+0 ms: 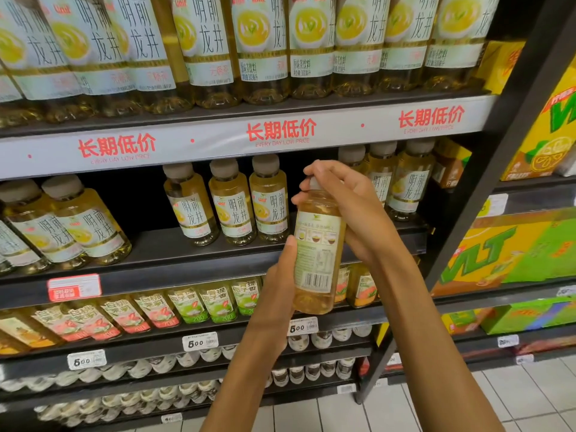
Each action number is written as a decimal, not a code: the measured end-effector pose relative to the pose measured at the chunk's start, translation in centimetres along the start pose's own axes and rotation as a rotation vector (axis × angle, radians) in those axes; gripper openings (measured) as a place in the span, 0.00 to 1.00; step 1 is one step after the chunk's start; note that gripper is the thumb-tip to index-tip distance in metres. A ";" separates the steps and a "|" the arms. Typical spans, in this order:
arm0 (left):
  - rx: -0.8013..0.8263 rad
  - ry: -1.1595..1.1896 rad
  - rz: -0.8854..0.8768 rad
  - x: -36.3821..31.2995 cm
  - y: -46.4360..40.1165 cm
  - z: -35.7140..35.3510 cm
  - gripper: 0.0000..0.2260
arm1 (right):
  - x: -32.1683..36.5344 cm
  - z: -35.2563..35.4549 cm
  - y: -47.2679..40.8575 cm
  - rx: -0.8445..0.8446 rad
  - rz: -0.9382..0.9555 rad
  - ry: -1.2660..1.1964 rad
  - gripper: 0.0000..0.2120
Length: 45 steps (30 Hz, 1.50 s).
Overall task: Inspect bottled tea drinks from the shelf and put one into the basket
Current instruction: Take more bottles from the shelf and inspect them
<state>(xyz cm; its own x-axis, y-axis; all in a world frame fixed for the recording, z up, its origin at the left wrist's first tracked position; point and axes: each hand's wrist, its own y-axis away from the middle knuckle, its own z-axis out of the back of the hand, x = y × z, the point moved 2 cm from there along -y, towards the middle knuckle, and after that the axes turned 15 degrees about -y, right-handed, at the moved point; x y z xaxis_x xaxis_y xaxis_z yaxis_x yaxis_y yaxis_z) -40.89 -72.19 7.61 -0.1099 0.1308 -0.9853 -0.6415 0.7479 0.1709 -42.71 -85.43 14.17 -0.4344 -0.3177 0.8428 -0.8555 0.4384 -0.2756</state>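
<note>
I hold a small bottle of pale yellow tea (316,254) upright in front of the shelf, its back label with barcode facing me. My left hand (279,282) grips its lower body from the left. My right hand (346,210) curls over the grey cap and the neck from the right. Matching bottles (232,202) stand in a row on the middle shelf (187,244) just behind. No basket is in view.
Larger bottles of the same tea (258,48) fill the top shelf. Smaller flavoured bottles (187,304) and white-capped ones (149,367) sit on lower shelves. Yellow-green drink cartons (505,251) stack on the right rack behind a black upright post (461,213). Tiled floor (514,397) lies below.
</note>
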 end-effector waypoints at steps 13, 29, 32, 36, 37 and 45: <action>0.313 0.350 0.061 0.4 0.0 -0.2 0.31 | -0.7 -0.6 0.4 0.073 -0.107 -0.249 0.09; 0.409 0.348 -0.046 0.1 0.7 0.2 0.30 | -0.4 -1.7 0.3 0.198 -0.154 -0.503 0.14; 0.176 0.070 -0.069 -0.3 0.5 0.6 0.32 | 0.1 -0.8 0.0 0.097 -0.143 -0.183 0.13; 0.091 -0.138 -0.137 -1.0 0.9 0.4 0.31 | 0.0 -0.4 -0.1 0.031 -0.121 0.036 0.11; 0.097 -0.133 -0.127 -0.9 0.9 0.3 0.32 | 0.0 -0.5 -0.1 0.024 -0.111 0.027 0.12; 0.351 0.192 -0.076 0.0 0.6 0.9 0.39 | 0.2 -1.3 0.0 0.134 -0.097 -0.315 0.10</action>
<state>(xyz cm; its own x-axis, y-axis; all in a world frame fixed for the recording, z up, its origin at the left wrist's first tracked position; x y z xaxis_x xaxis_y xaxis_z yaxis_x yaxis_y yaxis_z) -40.61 -71.16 7.67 -0.2329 -0.0326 -0.9720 -0.3590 0.9317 0.0547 -42.43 -84.46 14.95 -0.3973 -0.6055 0.6896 -0.9172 0.2858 -0.2775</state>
